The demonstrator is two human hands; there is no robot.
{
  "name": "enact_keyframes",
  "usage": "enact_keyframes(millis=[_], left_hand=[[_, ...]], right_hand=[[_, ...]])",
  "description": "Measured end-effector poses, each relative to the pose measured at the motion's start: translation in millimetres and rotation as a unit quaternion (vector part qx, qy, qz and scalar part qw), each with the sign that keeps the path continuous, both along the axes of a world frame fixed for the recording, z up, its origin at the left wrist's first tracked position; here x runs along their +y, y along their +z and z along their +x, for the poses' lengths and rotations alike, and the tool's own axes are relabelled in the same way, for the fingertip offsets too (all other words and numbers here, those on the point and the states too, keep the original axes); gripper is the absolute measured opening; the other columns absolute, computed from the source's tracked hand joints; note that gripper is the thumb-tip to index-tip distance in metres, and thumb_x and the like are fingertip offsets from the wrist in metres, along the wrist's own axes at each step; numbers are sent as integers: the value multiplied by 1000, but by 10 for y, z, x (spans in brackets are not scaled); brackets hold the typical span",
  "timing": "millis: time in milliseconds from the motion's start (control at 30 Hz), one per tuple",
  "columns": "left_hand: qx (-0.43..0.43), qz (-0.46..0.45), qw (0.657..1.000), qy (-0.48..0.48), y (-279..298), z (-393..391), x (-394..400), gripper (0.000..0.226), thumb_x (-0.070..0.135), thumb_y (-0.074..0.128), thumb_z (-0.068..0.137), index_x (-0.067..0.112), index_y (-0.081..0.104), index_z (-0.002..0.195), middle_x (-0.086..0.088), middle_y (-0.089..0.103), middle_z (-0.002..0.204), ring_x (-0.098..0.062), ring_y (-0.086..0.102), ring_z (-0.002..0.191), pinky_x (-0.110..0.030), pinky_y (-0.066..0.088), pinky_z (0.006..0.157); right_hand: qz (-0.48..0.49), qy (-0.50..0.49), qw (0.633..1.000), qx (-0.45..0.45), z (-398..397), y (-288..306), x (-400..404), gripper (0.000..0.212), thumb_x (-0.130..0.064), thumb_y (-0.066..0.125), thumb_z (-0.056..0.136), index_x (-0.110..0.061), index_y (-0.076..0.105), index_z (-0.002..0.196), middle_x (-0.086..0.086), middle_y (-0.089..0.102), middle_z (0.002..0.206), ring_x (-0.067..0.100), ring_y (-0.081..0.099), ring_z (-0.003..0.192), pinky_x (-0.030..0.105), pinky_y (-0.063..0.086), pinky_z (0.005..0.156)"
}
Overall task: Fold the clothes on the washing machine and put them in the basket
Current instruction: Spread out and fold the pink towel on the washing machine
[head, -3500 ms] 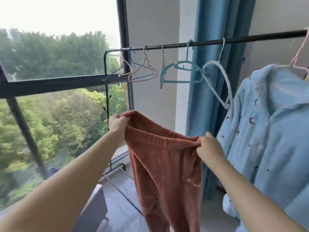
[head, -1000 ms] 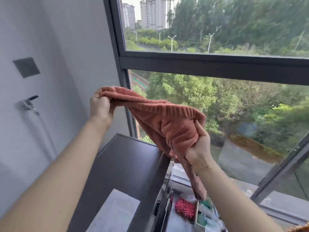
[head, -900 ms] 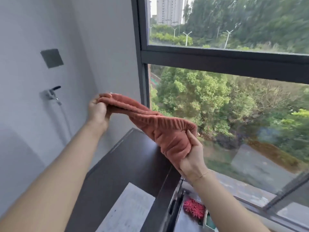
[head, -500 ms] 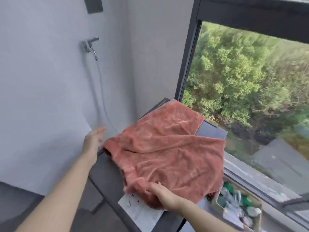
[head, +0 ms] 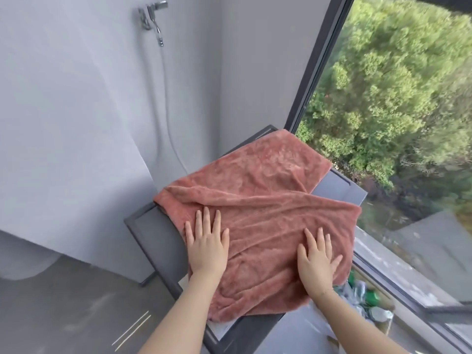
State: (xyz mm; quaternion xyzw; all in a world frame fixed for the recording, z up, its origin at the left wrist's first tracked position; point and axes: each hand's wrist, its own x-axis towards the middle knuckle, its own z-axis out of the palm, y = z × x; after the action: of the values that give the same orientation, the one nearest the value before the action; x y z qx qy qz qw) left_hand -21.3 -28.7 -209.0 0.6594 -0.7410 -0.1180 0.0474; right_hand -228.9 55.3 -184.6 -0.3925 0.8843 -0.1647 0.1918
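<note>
- Two flat hands are pressing on the fuzzy pink pants (head: 268, 200): left hand (head: 207, 245) and right hand (head: 316, 259), fingers straight, gripping nothing.
- Pants are lying spread across the dark washing machine top (head: 155, 233).
- Behind, a tap (head: 151, 14) is sticking out of the grey wall.

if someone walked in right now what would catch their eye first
Most likely the rust-pink fleece garment spread over the dark washing machine top, with the left hand and right hand pressed flat on its near half. Next, the big window full of green trees on the right.
</note>
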Motion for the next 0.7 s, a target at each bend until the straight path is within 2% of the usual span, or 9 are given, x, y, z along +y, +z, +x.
enact_keyframes(millis=[33,100,167,300,467,600,700], left_hand=[[-5,-6,1000,18,-34,10,11,61,47,12,95,26,39,145,-3,32,154,-23,26,144,-49,6,117],[-19,-12,999,43,-27,23,-2,59,46,10,95,29,32,146,-1,28,156,-21,21,146,-51,2,117],[-22,-14,997,69,-39,37,4,58,46,7,95,31,29,147,1,26,157,-20,16,147,-52,-4,117],[-19,-21,992,122,-62,125,-48,56,45,12,97,30,40,143,0,35,153,-20,23,145,-56,-11,112],[-23,-20,984,177,-88,299,-199,51,44,17,101,33,35,147,4,28,157,-18,12,148,-57,-18,108],[-20,-43,973,225,-112,442,-251,57,44,14,97,27,46,141,0,38,152,-21,21,146,-60,-10,110],[-19,-47,966,255,-92,427,-283,54,41,19,97,25,49,140,-1,41,150,-22,24,145,-62,-4,111]], right_hand=[[24,12,1000,14,5,-67,1,52,-32,32,100,-31,22,151,-2,-1,162,14,-11,148,48,-15,115],[33,24,997,59,41,-133,-32,56,-35,26,100,-32,10,153,0,-8,162,16,-17,147,47,-18,115],[51,37,993,96,60,-149,-149,58,-36,23,99,-30,5,154,5,-7,162,22,-17,147,49,-18,115],[78,117,982,125,4,-185,-503,59,-39,19,99,-30,-1,154,8,-7,161,27,-15,147,51,-16,115],[43,234,963,130,-47,-225,-931,59,-43,19,96,-35,3,153,4,-6,162,24,-15,147,47,-18,115],[14,324,939,117,25,-217,-1294,71,-52,7,84,-34,10,153,2,-5,162,21,-16,147,29,-32,104],[-2,358,928,102,89,-205,-1571,74,-54,5,82,-32,14,153,1,-3,162,19,-16,147,26,-24,105]])
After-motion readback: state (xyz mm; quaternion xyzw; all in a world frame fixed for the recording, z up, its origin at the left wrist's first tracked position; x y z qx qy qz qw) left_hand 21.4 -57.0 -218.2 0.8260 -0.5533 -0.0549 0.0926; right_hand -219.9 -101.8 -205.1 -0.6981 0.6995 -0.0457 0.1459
